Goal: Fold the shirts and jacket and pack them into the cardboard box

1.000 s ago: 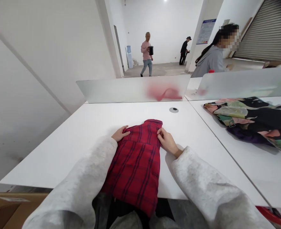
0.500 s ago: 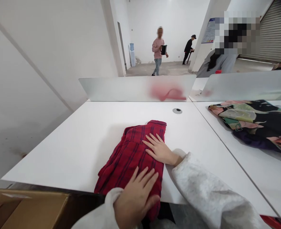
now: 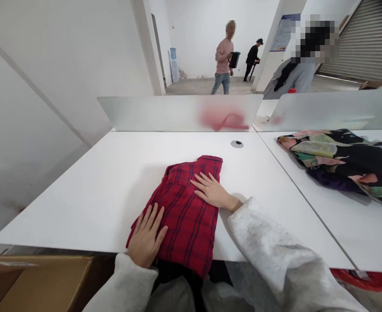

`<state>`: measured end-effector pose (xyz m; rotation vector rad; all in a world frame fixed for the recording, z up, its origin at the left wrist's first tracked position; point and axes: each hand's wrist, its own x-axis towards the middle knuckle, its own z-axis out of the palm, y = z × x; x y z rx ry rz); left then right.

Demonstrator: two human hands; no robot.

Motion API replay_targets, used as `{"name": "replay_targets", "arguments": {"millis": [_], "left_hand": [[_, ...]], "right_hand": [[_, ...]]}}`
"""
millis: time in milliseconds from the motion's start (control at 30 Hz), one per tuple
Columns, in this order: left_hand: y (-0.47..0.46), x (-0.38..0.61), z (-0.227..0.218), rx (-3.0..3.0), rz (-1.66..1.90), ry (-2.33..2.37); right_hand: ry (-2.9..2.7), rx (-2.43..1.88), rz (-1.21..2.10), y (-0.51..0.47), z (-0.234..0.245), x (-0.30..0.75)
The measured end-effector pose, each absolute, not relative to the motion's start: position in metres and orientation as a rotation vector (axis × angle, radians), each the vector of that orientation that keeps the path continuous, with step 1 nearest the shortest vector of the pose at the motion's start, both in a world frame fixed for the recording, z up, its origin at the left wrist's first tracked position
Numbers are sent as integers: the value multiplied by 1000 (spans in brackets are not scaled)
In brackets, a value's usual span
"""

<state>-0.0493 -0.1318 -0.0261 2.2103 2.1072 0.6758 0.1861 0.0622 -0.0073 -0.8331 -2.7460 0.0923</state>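
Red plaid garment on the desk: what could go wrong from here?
The red plaid garment hangs past the near edge of the white desk, so it could slide toward the lap if the left hand lifts. The right hand rests on its upper part, with the light grey right sleeve alongside, so moving that arm might drag the fabric out of line.

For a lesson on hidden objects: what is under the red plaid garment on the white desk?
The red plaid garment lies on the white desk; the desktop shows beside it, but what is directly beneath is covered.
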Motion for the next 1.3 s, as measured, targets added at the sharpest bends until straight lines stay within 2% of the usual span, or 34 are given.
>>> {"name": "replay_targets", "arguments": {"millis": [200, 333, 467, 700, 967, 1300], "left_hand": [[-130, -74, -9, 1898, 827, 2412], [-122, -29, 9, 2150, 886, 2216], [-107, 20, 1, 2429, 668, 1994], [-99, 26, -11, 2644, 506, 2048], [-94, 38, -4, 2679, 377, 2218], [-75, 54, -3, 2445, 338, 2384]], "right_hand": [[-2737, -872, 38, 68, -4, 179], [-2687, -874, -52, 51, 6, 168], [-2713, -779, -40, 33, 7, 154], [-2801, -743, 23, 41, -1, 148], [-2824, -662, 4, 54, 0, 148], [-2866, -476, 3, 88, -3, 138]]}}
